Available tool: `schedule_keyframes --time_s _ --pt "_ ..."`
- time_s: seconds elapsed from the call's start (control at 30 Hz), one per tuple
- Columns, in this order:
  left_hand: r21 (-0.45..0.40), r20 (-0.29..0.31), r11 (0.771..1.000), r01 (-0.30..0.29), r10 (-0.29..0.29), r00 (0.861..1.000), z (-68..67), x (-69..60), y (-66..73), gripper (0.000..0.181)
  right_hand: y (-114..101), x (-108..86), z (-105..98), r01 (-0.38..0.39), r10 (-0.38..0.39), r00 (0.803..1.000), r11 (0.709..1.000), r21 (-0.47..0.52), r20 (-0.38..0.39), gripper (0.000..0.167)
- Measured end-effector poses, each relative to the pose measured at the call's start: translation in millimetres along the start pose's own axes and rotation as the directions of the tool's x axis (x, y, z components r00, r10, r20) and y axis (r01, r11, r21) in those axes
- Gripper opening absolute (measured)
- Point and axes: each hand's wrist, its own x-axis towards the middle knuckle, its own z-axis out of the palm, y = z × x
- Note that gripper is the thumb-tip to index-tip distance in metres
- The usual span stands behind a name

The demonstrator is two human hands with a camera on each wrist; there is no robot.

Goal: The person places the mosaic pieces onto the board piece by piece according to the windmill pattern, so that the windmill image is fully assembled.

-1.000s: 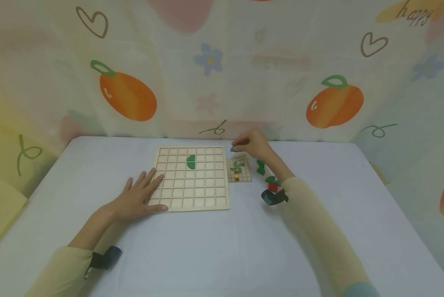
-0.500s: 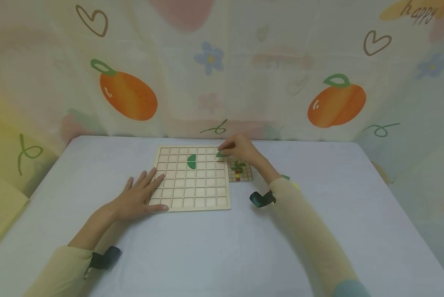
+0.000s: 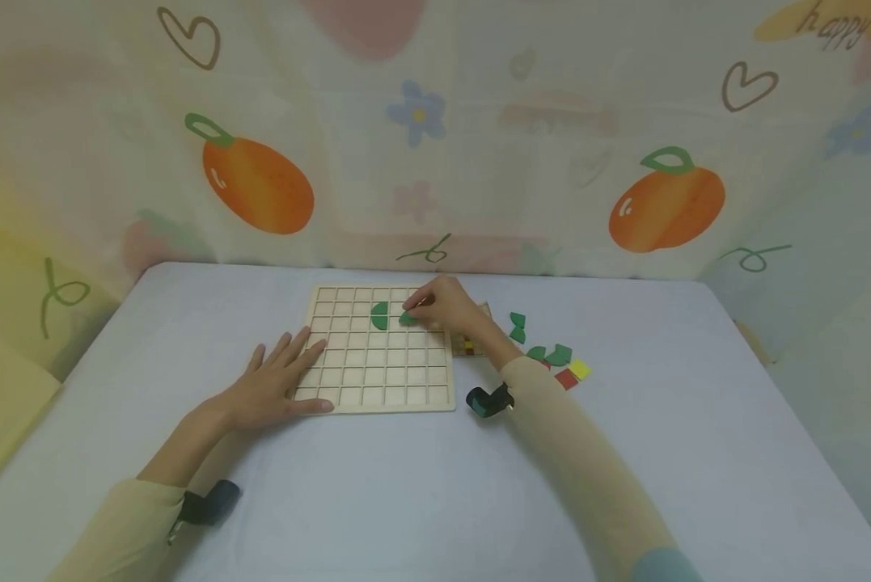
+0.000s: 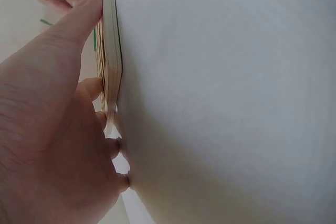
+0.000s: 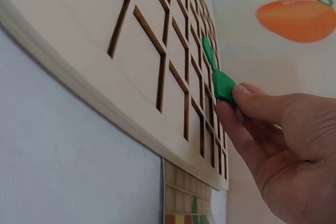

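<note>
A square wooden grid board [image 3: 362,380] lies on the table. Two green quarter-round pieces [image 3: 380,316] sit in its cells near the far side, forming a half disc. My right hand [image 3: 446,307] pinches another green quarter-round piece [image 5: 223,86] between thumb and fingers, over the board just right of the half disc. The left hand [image 3: 264,392] rests with spread fingers on the board's left edge, thumb on its near corner, as the left wrist view also shows.
A small pattern card [image 5: 184,184] lies against the board's right side, partly behind the right hand. Farther right are loose green pieces [image 3: 560,355], a yellow square [image 3: 580,369] and red squares [image 3: 567,379]. A printed cloth [image 3: 464,162] hangs behind the table.
My right hand has carried the green piece leftward from beyond the pattern card to over the board. The left hand has stayed in place on the board.
</note>
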Motion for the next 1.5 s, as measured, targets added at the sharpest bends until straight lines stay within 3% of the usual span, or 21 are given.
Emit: schedule_keyframes --time_s 0.63,0.97,1.2,1.5 --pt "0.004 -0.001 1.0 -0.004 0.004 1.0 -0.2 0.8 3.2 0.103 -6.5 5.7 19.0 0.01 -0.011 1.0 0.999 -0.048 -0.01 0.009" --pt "0.008 -0.007 1.0 -0.001 0.001 1.0 -0.6 -0.1 3.9 0.103 -8.0 3.0 19.7 0.018 -0.018 1.0 0.999 -0.051 -0.007 0.01" --pt "-0.003 -0.007 1.0 -0.004 0.004 1.0 -0.5 -0.8 5.2 0.102 -11.0 2.3 9.0 0.073 -0.073 0.997 0.992 -0.104 0.007 0.014" --pt "-0.013 -0.002 1.0 -0.005 0.005 1.0 -4.2 -2.0 8.7 0.101 -11.0 -11.8 -23.8 0.029 -0.022 0.999 0.988 -0.154 0.047 0.019"
